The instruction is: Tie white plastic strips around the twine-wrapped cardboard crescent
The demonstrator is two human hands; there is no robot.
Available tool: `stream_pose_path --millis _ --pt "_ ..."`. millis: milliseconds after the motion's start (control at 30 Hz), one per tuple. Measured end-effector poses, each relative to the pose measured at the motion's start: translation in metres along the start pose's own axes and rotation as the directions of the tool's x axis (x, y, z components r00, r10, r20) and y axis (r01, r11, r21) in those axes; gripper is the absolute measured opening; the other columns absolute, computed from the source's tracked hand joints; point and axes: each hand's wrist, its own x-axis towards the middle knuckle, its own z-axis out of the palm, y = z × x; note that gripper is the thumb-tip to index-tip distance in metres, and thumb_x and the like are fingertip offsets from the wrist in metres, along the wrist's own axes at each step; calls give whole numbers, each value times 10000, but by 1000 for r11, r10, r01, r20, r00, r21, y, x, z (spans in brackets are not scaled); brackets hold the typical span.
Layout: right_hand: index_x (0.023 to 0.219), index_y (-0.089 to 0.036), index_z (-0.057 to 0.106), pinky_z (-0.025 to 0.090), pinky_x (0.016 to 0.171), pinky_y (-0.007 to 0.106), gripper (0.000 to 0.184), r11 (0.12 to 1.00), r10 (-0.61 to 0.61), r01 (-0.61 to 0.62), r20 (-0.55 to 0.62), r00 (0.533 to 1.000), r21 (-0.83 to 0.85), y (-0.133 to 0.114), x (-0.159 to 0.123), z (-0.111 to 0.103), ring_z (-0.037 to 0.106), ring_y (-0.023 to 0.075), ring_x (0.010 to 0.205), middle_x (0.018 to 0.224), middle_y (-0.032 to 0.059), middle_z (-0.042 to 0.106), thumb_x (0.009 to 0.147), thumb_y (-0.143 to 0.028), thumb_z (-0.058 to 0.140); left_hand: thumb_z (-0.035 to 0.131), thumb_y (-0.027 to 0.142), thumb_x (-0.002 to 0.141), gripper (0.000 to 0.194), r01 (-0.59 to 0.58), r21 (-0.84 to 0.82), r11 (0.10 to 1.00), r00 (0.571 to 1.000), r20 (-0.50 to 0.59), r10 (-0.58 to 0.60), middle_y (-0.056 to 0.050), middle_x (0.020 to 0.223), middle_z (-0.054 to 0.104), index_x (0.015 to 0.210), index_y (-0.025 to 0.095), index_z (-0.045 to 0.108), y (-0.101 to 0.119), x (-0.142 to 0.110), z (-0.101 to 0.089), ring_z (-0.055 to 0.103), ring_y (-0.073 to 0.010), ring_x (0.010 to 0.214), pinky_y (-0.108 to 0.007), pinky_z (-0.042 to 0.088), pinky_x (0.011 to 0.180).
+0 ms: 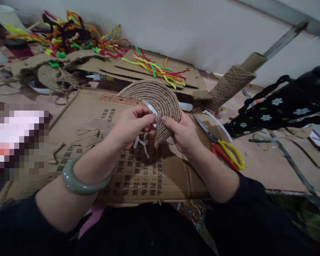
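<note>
In the middle of the head view, a curved piece of coiled jute twine (149,91) is held up above a flattened cardboard sheet (96,106). My right hand (183,134) grips its right side, thumb on the front and fingers hidden behind. At its inner edge, my left hand (134,124) pinches a narrow white strip (150,107) between thumb and fingers. More white strip (142,143) dangles just below the left fingers. A pale green bangle (86,183) circles my left wrist.
Yellow-and-red-handled scissors (224,145) lie right of the cardboard. Behind them leans a large spool of twine (230,83), near a black flowered object (277,103). Fuzzy coloured stems (160,69) and a glue tube (101,77) lie at the back. A pixelated patch covers the left.
</note>
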Motion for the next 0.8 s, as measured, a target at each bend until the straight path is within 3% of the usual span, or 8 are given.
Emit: stream_pose_path --millis 167,333,600,800 --pt "915 -214 556 522 738 334 244 1000 7 -7 4 1000 -15 0 1 -2 588 148 752 876 4 630 722 -316 666 652 126 676 72 61 -56 997 998 7 -61 25 539 549 634 129 594 3 -1 1 478 -55 462 -189 353 473" --pt "866 -209 571 532 697 344 210 999 19 -17 52 998 -40 -2 -1 0 587 149 695 797 -3 637 715 -316 668 627 88 665 85 105 -8 994 994 -22 -105 28 519 537 613 131 576 2 -1 1 463 -57 441 -191 342 455" --pt "876 -210 564 522 742 348 222 998 -2 5 43 999 -56 -1 1 -1 577 149 736 835 1 627 717 -333 658 621 176 730 173 9 -45 999 1000 -26 -10 16 516 546 572 135 562 -1 1 0 482 -59 439 -187 369 459" --pt "850 -218 562 526 709 335 194 999 21 -24 79 997 43 -4 -1 4 581 144 696 787 -9 628 712 -315 657 623 181 753 173 -38 -74 997 997 -65 34 6 531 570 591 136 581 -1 2 0 503 -63 455 -179 390 465"
